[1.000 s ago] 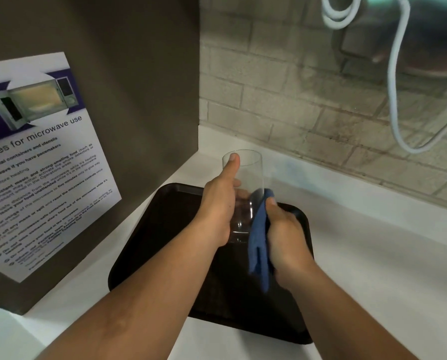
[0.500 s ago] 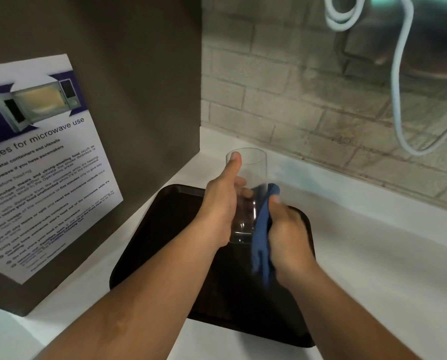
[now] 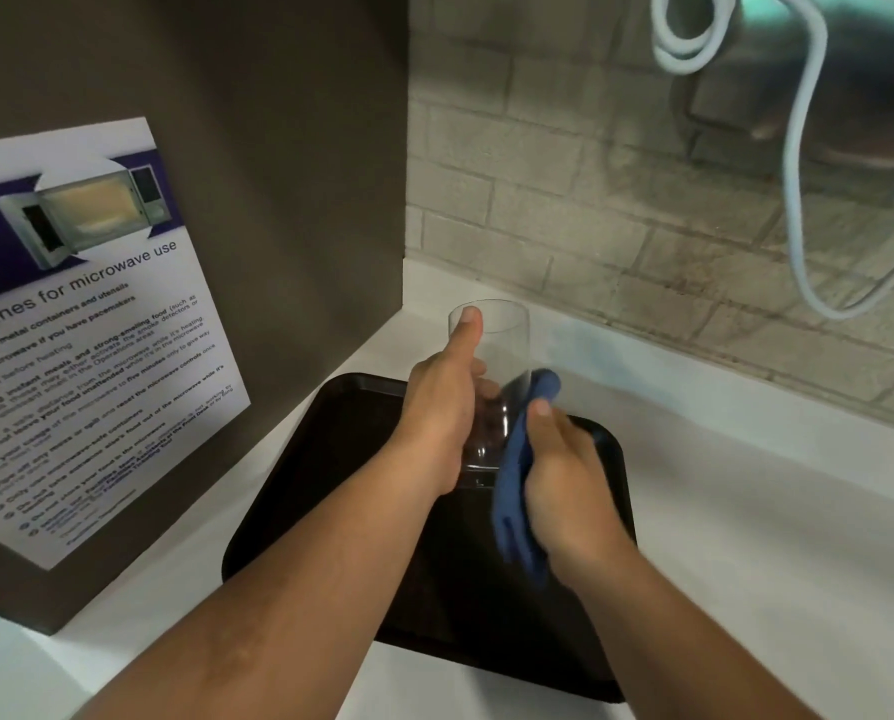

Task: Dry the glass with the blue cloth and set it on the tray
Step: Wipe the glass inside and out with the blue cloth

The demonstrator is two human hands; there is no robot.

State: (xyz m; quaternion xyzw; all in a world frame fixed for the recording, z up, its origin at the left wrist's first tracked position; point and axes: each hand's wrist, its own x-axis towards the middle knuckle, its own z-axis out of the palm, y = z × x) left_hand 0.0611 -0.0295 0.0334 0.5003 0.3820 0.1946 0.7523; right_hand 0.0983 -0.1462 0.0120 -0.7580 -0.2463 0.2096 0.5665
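A tall clear glass [image 3: 504, 356] is held upright above the far part of a dark brown tray [image 3: 330, 485] on the white counter. My left hand [image 3: 437, 413] grips the glass from its left side, thumb up along the wall to the rim. My right hand [image 3: 564, 475] holds a blue cloth [image 3: 515, 491] pressed against the glass's right side near its lower half. The cloth hangs down below the hand. The base of the glass is partly hidden by both hands.
A dark cabinet side [image 3: 278, 174] with a white microwave-use poster [image 3: 81, 335] stands close on the left. A brick-tile wall [image 3: 616, 226] runs behind the white counter [image 3: 772, 537]. A white cable [image 3: 798, 174] hangs at the upper right.
The cloth and my right hand have shifted slightly up along the glass's right side. The left hand and glass have stayed almost still.
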